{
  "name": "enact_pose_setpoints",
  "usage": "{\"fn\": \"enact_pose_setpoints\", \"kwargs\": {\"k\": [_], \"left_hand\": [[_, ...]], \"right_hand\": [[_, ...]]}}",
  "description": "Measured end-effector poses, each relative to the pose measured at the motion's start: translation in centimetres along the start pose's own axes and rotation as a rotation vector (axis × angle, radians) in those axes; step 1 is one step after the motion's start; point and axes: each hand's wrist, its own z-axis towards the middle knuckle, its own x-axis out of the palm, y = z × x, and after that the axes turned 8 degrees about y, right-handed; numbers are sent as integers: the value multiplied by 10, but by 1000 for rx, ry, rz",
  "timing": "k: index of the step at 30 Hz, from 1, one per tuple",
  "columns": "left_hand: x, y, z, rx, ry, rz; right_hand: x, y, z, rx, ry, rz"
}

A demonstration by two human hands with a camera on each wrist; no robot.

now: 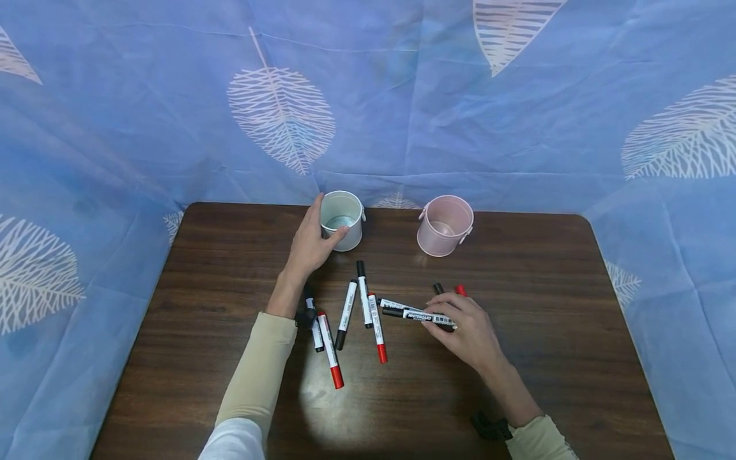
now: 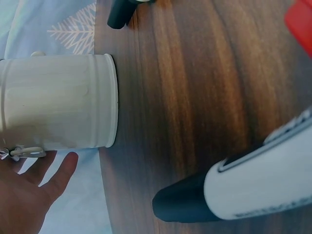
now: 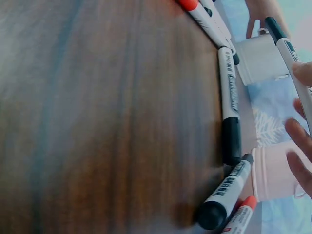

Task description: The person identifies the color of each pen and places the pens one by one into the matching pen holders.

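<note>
My left hand is round the near-left side of a white bucket, its thumb across the front by the rim and its fingers along the left side. In the left wrist view those fingers lie beside the bucket's small handle. A white whiteboard marker with a black cap is pinched between the thumb and fingers of my right hand. The right wrist view has this marker raised above the others. Beneath it lies another white marker, partly covered in the head view.
A pink bucket stands to the right at the table's back edge. Several black- and red-capped markers, including a red-capped one, lie scattered between my arms. A red tip and a black tip show beyond my right hand.
</note>
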Motion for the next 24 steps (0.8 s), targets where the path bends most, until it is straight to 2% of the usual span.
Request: {"fn": "enact_pose_setpoints", "kwargs": {"k": [8, 13, 17, 24], "left_hand": [[1, -3, -2, -6, 7, 2], [1, 0, -2, 3, 2, 18], [2, 1, -1, 12, -4, 37], [1, 3, -1, 10, -9, 57]], "right_hand": [[-12, 3, 13, 83, -55, 66], [-23, 5, 38, 84, -91, 211], [-29, 3, 62, 64, -150, 301], [-30, 3, 84, 80, -253, 285]]}}
